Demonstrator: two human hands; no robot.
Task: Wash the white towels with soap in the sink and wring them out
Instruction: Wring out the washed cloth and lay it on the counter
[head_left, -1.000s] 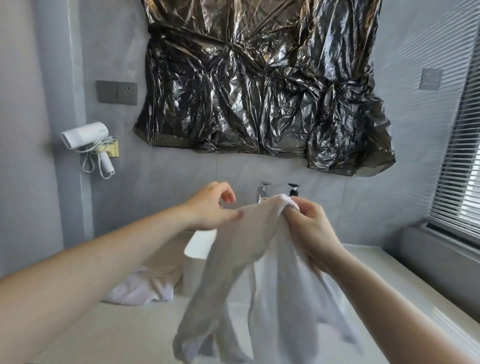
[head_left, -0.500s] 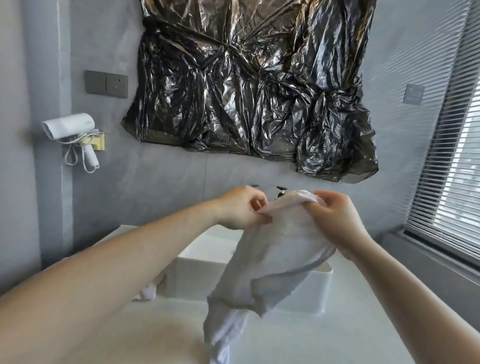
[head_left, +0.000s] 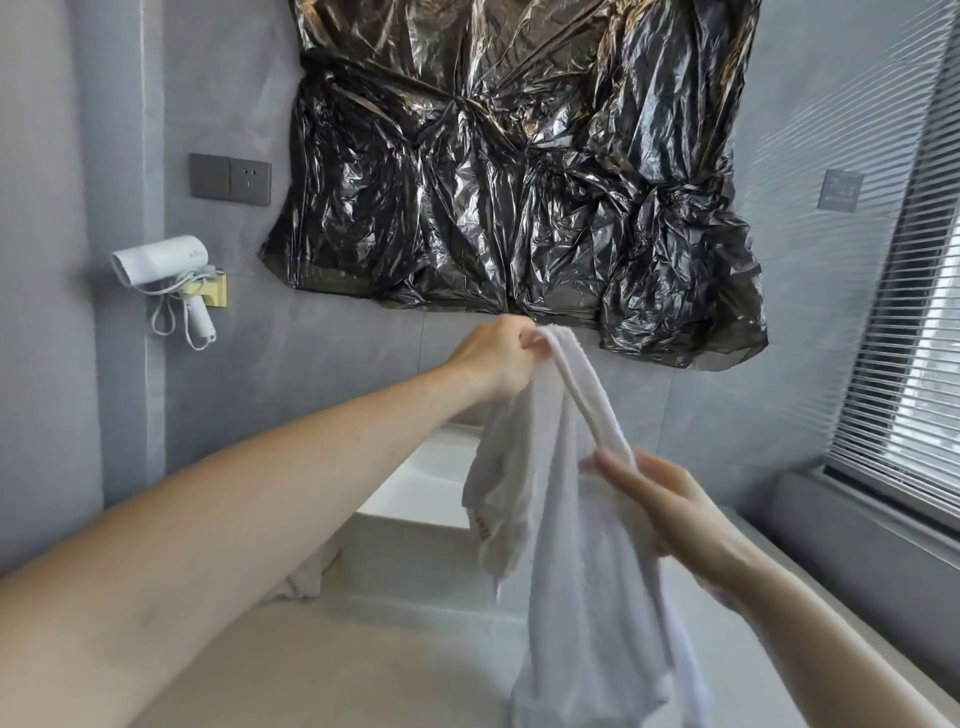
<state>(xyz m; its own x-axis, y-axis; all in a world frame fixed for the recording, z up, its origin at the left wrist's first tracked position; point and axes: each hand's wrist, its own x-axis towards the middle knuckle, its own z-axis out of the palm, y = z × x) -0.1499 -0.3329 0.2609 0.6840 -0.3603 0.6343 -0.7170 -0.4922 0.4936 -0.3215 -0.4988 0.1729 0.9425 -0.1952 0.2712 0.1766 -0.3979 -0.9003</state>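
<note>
A white towel (head_left: 566, 525) hangs in the air in front of me, above the counter. My left hand (head_left: 498, 364) is raised and pinches the towel's top corner. Lower and to the right, my right hand (head_left: 660, 499) grips the towel's edge, which runs taut between the two hands. The rest of the towel drapes down past the bottom of the view. Behind the towel stands the white rectangular sink (head_left: 415, 499). Part of a second white towel (head_left: 306, 577) lies on the counter left of the sink, half hidden by my left arm.
Black plastic sheeting (head_left: 519, 171) covers the wall above the sink. A white hair dryer (head_left: 166, 265) hangs on the left wall under a grey socket panel (head_left: 231, 179). A window with blinds (head_left: 904, 322) lies to the right. The pale counter (head_left: 337, 670) stretches below.
My left hand rose with the towel's corner while my right hand slid down along the edge, stretching it between them. The tap and soap pump are now hidden behind the towel.
</note>
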